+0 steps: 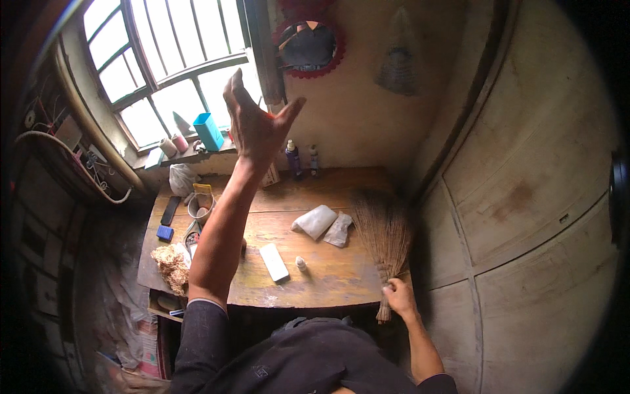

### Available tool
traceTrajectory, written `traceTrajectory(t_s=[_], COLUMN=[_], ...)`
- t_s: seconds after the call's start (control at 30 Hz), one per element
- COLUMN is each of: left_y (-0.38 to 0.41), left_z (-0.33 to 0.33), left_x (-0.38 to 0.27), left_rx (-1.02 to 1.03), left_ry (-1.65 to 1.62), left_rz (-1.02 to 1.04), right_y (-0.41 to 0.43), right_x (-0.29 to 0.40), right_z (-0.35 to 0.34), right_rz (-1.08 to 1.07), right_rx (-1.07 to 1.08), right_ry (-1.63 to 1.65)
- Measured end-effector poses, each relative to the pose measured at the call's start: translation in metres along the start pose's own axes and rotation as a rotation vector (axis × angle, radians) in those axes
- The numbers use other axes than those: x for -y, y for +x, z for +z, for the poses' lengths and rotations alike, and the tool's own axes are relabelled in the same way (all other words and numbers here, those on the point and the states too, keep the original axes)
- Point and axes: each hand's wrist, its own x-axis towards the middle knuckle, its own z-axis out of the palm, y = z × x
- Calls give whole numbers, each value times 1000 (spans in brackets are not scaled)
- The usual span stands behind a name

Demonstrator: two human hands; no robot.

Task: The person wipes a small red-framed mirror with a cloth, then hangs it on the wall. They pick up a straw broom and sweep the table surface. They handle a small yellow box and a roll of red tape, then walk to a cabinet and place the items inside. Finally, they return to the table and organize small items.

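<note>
My left hand (256,125) is raised in front of the window, its thumb and fingers spread apart with nothing held. The forearm crosses above the left part of a wooden table (330,276). My right hand (401,297) grips the bound handle of a straw hand broom (381,221) at the table's right end. The broom's bristles fan out away from me, and their far tips look dark. A white plastic packet (314,221) and a smaller crumpled packet (338,230) lie just left of the bristles. Nearer me are a white rectangular object (274,263) and a small white bottle (300,263).
Left on the table are a crumpled tan cloth (170,266), a blue box (165,233), a cup (199,207) and a plastic bag (182,180). Two bottles (293,160) stand by the wall. A turquoise container (208,132) sits on the windowsill. A large panel (531,236) rises at right.
</note>
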Motion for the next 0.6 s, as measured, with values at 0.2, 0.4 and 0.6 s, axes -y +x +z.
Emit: traceTrajectory(t_s=[0.2, 0.4, 0.6], left_y=[3, 24, 10], left_z=[16, 18, -17], left_x=[12, 26, 60], left_rx=[107, 143, 129], left_ry=[82, 62, 153], left_rz=[-47, 49, 99], right_y=[-80, -39, -52], right_x=[196, 115, 38], right_z=[-64, 88, 65], right_rz=[-709, -997, -390], right_rx=[235, 209, -78], right_ry=[192, -234, -302])
